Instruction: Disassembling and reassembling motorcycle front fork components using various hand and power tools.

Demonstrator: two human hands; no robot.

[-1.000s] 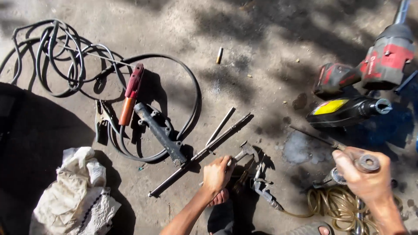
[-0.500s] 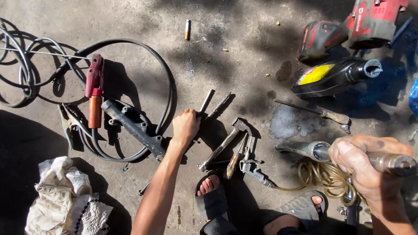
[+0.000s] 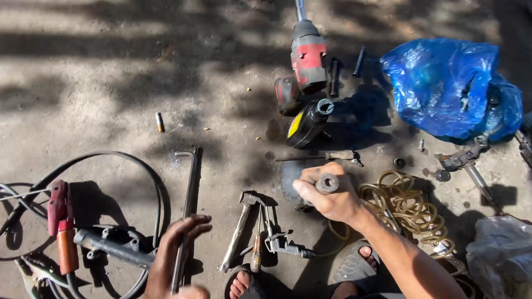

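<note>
- Right hand [image 3: 327,196]: fingers clamped on a metal socket tool [image 3: 327,183]; the grip could slip.
- Left hand [image 3: 177,249]: fingers apart over the long bar [image 3: 188,210], left of the hammer [image 3: 239,230]; it may roll.

Harsh sun dapples my ground [image 3: 111,83] with soft leafy shadows; tools cast dark shadows rightward; focus stays sharp.

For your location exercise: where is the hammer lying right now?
In the head view, the hammer lies on the concrete at bottom centre, between the left hand and right hand, beside a screwdriver.
</note>
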